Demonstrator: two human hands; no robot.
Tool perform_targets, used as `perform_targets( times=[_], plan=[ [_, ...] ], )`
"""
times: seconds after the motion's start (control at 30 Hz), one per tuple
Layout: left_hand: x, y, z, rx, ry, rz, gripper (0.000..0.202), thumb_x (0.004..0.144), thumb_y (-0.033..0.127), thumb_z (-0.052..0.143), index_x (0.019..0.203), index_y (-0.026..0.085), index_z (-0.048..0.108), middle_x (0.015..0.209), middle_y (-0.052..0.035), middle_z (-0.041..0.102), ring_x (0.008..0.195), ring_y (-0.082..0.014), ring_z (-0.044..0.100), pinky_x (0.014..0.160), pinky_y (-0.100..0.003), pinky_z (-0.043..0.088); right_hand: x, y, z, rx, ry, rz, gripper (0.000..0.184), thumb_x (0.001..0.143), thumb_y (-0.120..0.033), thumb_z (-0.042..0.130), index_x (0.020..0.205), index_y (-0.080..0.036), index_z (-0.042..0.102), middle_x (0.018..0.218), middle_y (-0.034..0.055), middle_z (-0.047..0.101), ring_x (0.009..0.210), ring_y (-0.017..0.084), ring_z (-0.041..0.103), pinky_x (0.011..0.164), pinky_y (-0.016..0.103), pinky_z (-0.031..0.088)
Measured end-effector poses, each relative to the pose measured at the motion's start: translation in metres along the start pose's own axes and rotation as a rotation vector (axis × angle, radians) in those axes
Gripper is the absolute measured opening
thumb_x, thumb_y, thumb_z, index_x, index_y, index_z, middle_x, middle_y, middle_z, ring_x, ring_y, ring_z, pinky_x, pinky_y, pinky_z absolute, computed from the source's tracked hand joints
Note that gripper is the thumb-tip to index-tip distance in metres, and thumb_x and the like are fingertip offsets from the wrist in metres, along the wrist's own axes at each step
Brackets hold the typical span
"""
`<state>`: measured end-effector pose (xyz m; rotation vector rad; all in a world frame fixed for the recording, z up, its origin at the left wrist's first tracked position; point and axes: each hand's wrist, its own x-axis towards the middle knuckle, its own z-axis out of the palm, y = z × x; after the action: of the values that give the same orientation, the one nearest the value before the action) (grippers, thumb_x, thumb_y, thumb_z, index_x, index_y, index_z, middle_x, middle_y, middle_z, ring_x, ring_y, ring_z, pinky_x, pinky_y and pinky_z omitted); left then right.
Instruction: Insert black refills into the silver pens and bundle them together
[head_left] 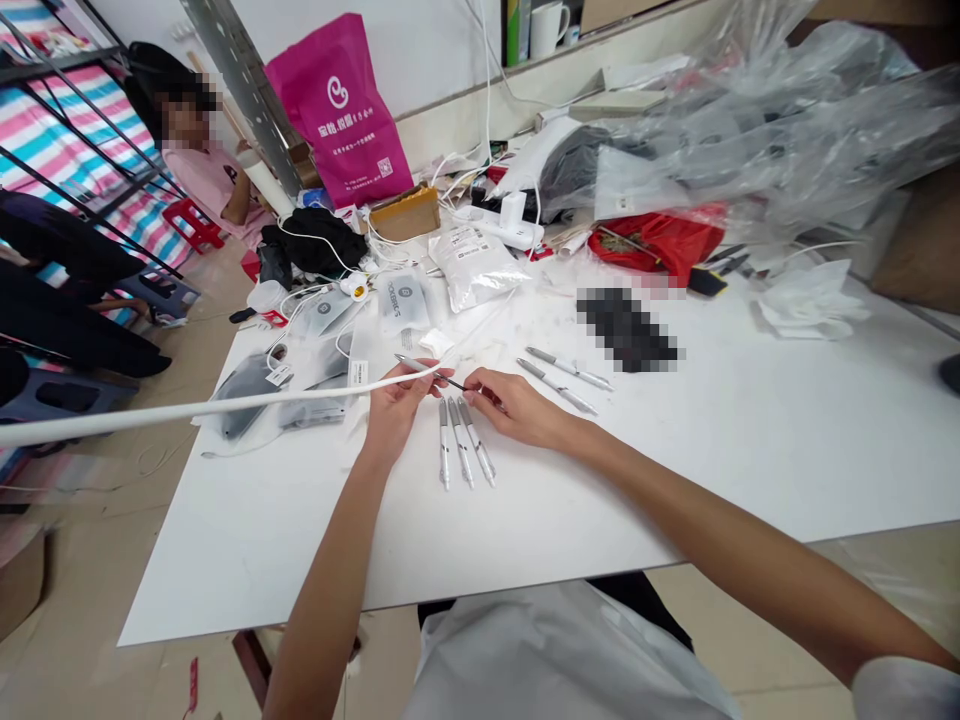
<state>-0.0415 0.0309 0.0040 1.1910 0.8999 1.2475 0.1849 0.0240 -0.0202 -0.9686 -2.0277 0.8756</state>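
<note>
Over the white table, my left hand grips a grey pen barrel, its fingers closed around it. My right hand pinches a thin dark rod, which looks like a pen refill, at the barrel's end. Whether the rod is partly inside the barrel I cannot tell. Just below my hands lie three grey-and-clear pens side by side. Two more pens, a nearer one and a farther one, rest to the right of my right hand.
A white cable crosses in front of my left hand. Packaged pouches lie left on the table; a white parcel, a magenta bag, a red bag and plastic sheeting crowd the back. A person sits at far left.
</note>
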Motion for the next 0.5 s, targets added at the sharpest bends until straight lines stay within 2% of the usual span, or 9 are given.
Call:
perform_targets(
  times=[0.23, 0.5],
  plan=[
    [0.0022, -0.0045, -0.0006, -0.141, 0.081, -0.073, 0.038, 0.080, 0.040, 0.097, 0.106, 0.017, 0.081, 0.108, -0.0087, 0.084, 0.093, -0.0151, 0.077, 0.095, -0.030, 0.059, 0.0022, 0.0038, -0.0053, -0.039, 0.035, -0.017, 0.018, 0.110, -0.032, 0.052, 0.107, -0.019, 0.065, 0.084, 0.0012, 0.067, 0.067, 0.014, 0.052, 0.069, 0.029, 0.040],
    [0.0026, -0.0047, 0.0005, -0.134, 0.113, -0.071, 0.039, 0.079, 0.041, 0.098, 0.106, 0.018, 0.081, 0.107, -0.0078, 0.084, 0.093, -0.0152, 0.076, 0.091, -0.030, 0.058, 0.0033, 0.0082, -0.0087, -0.104, 0.022, -0.069, 0.019, 0.110, -0.030, 0.052, 0.107, -0.019, 0.067, 0.089, 0.0032, 0.071, 0.067, 0.014, 0.053, 0.069, 0.029, 0.041]
  ],
)
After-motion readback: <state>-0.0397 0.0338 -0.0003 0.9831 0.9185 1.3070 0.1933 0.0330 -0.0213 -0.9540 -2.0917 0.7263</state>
